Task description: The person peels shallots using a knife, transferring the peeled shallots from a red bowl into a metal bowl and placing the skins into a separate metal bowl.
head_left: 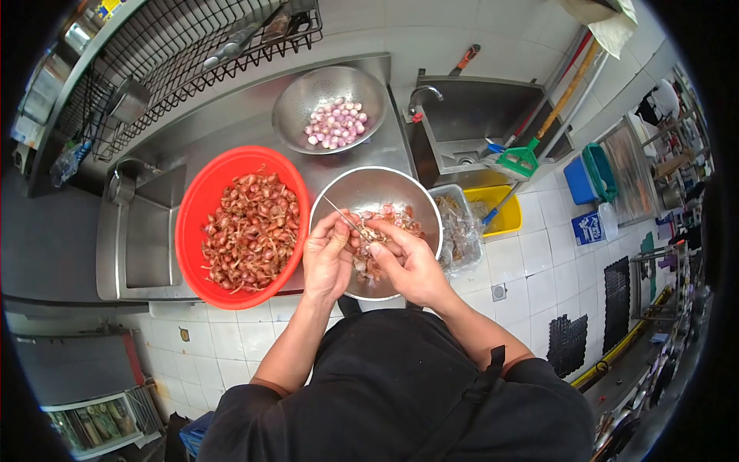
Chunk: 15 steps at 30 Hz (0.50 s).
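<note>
Over a steel bowl [321, 192] with shallot skins [400, 219] in it, my two hands are close together. My left hand [329, 258] is closed round a small knife [339, 209], whose thin blade points up and left. My right hand [412, 266] is pinched on something small at the knife, seemingly a shallot, mostly hidden by the fingers. Left of the bowl, a red basin [190, 231] holds a heap of unpeeled shallots [254, 231]. Behind, a steel colander [296, 96] contains peeled pink-white shallots [336, 123].
A sink [154, 231] lies at the left, another [485, 115] at the back right. Right of the bowl are a clear plastic container [459, 239] and a yellow bin [508, 214]. A wire rack [177, 69] hangs above the counter. A green brush [517, 160] leans near the right sink.
</note>
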### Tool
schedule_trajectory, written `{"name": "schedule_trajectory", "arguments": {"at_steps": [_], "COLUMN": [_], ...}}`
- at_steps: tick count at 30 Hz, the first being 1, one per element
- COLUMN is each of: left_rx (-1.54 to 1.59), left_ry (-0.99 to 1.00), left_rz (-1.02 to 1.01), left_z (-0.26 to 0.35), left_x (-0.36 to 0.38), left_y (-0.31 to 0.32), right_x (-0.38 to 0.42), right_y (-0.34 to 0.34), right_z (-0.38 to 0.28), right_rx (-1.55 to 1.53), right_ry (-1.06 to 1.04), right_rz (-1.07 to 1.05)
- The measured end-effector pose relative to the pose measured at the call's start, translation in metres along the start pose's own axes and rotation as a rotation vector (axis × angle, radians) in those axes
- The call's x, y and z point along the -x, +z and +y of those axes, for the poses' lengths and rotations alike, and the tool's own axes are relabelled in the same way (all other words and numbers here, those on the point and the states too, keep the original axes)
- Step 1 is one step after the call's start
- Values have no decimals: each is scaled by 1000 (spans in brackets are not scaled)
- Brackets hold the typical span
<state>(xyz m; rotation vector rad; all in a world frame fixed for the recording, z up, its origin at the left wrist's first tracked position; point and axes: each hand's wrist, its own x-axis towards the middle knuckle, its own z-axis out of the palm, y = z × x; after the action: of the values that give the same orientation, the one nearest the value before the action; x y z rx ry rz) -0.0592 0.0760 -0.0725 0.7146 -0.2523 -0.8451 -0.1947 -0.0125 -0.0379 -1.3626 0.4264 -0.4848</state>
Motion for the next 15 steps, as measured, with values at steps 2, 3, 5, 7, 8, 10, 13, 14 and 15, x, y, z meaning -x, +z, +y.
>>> {"name": "schedule_trajectory", "arguments": {"at_steps": [2,3,5,7,8,10,13,14,15], "left_rx": [52,53,-12,-23,-34,-76,-129,-141,-141], "left_ry": [-47,-47,-34,-22,-13,22,75,97,96], "left_rz": [14,8,1,-15,-26,-38,-48,-47,-47], "left_z": [-3,-2,3,2,2,4,5,5,6], "left_x": [2,2,3,2,2,5,6,6,6], "left_y": [1,3,8,3,1,6,8,8,8], "right_x": [-1,-3,-3,-2,-3,-4,-6,-5,-5], "right_y": [-2,-3,0,2,3,4,4,4,3], "right_z": [6,7,4,1,0,-2,-7,-11,-13], "right_rx": [-10,-20,-11,-3,116,234,459,458,457], "right_ry": [11,21,-12,-38,-141,-242,-472,-391,-312], "right_rz": [-18,-39,-31,-28,2,31,53,21,-10]}}
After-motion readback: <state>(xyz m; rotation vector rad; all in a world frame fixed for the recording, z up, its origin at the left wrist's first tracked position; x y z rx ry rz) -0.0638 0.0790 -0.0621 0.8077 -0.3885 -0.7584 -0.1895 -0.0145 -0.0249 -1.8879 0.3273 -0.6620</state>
